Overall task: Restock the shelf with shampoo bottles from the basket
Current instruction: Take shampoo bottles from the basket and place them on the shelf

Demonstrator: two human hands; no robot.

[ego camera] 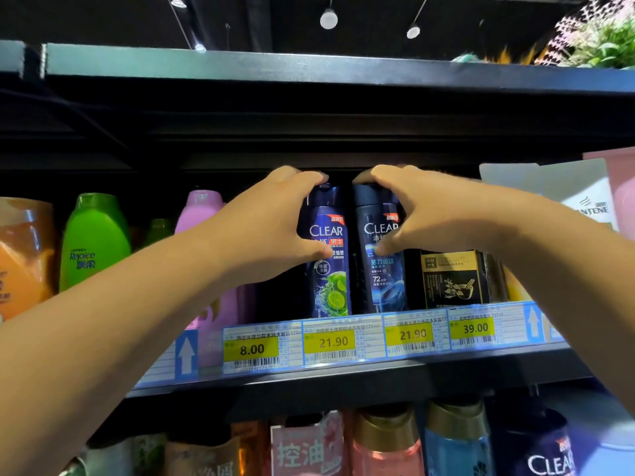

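Two Clear shampoo bottles stand upright side by side on the shelf [343, 379]. My left hand [275, 221] grips the blue one with lime pictures [330, 276], fingers over its cap and thumb on its front. My right hand [426, 214] grips the darker one with a blue label [381, 283] the same way. Both bottles rest on the shelf board behind the price strip. The basket is out of view.
Left of the hands stand a pink bottle [202, 207], a green Rejoice bottle [92, 238] and an orange pack [24, 252]. A black-and-gold box [450, 276] and a Pantene sign [584, 201] are to the right. Yellow price tags [331, 341] line the edge; more bottles [388, 441] fill the shelf below.
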